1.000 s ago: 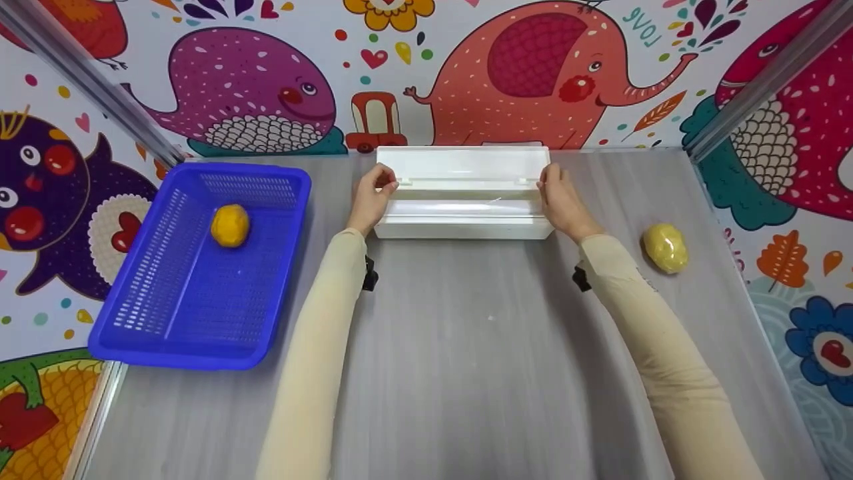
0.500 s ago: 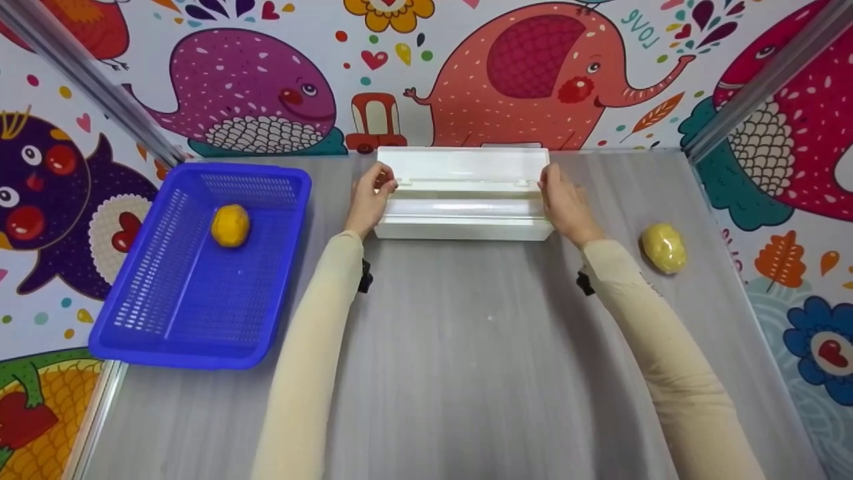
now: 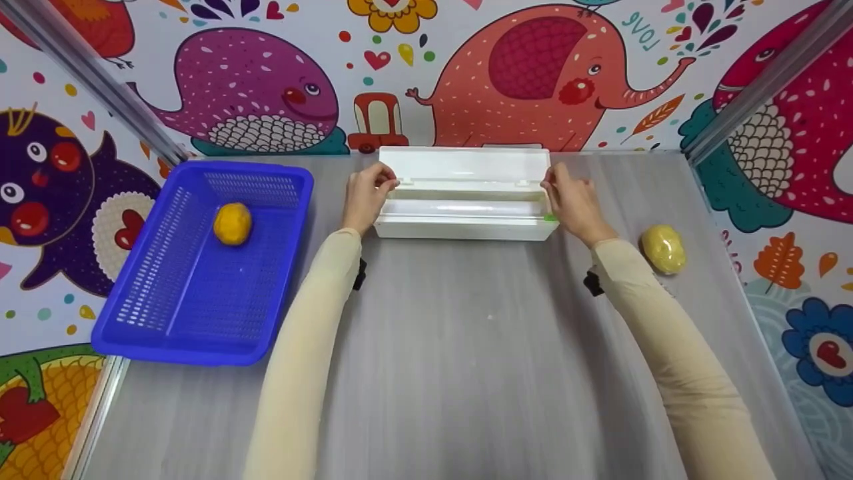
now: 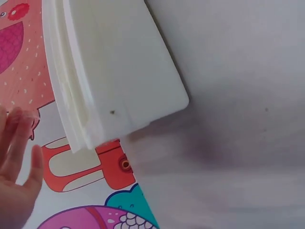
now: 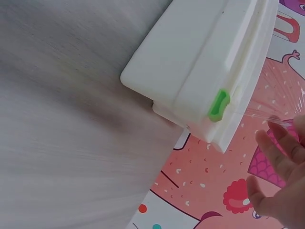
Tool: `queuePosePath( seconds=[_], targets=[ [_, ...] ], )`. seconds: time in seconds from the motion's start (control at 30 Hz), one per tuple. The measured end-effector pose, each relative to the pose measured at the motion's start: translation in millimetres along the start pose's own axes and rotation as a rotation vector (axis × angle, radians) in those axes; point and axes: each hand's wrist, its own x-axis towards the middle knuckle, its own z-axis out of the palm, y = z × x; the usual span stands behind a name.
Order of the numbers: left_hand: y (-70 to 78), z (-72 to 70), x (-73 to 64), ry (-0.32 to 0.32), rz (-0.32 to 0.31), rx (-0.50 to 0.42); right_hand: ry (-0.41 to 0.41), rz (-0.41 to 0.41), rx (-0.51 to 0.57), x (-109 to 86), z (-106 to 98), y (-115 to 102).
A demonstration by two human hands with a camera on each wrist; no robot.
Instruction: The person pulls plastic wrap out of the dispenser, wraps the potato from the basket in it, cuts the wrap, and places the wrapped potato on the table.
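Observation:
A white cling film dispenser (image 3: 463, 229) lies against the back wall, its lid (image 3: 464, 162) raised and the film roll (image 3: 463, 208) showing inside. At its left end, my left hand (image 3: 366, 195) pinches clear cling film between thumb and fingers. My right hand (image 3: 578, 205) pinches the film's other corner at the right end. In the right wrist view, creased clear film (image 5: 281, 93) stretches from the dispenser to the fingers. A green cutter slide (image 5: 219, 106) sits at that end of the dispenser. The left wrist view shows a glint of film at the left fingertips (image 4: 18, 114).
On the left stands a blue plastic basket (image 3: 200, 353) with a round orange-yellow lump (image 3: 232, 224) in it. A shiny pale-yellow lump (image 3: 664, 249) lies on the grey table (image 3: 466, 373) at the right. Printed cartoon walls (image 3: 533, 73) border the table.
My right hand has shifted slightly right and away from the dispenser's end, so the green cutter slide now shows. My left hand has moved slightly left, still pinching.

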Motion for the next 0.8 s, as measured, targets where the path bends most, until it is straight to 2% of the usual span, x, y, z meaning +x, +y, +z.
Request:
queuePosePath(
  seconds=[0.2, 0.37, 0.5, 0.67, 0.8],
  targets=[
    [4.2, -7.9, -0.6, -0.088, 0.101, 0.178, -0.014, 0.006, 0.011, 0.0, -5.1, -2.9],
    [7.9, -15.5, 1.8, -0.152, 0.153, 0.258, -0.035, 0.055, 0.094, 0.5, -9.2, -4.7],
    [10.9, -21.0, 4.6, -0.207, 0.188, 0.297, -0.054, 0.084, 0.162, 1.2, -13.2, -5.7],
    [14.0, -27.2, 6.1, -0.281, 0.195, 0.301, -0.070, 0.058, 0.208, 0.8, -18.3, -6.4],
    [16.3, -30.7, 6.9, -0.326, 0.196, 0.310, -0.091, 0.073, 0.227, 0.6, -21.7, -8.6]
  ],
)
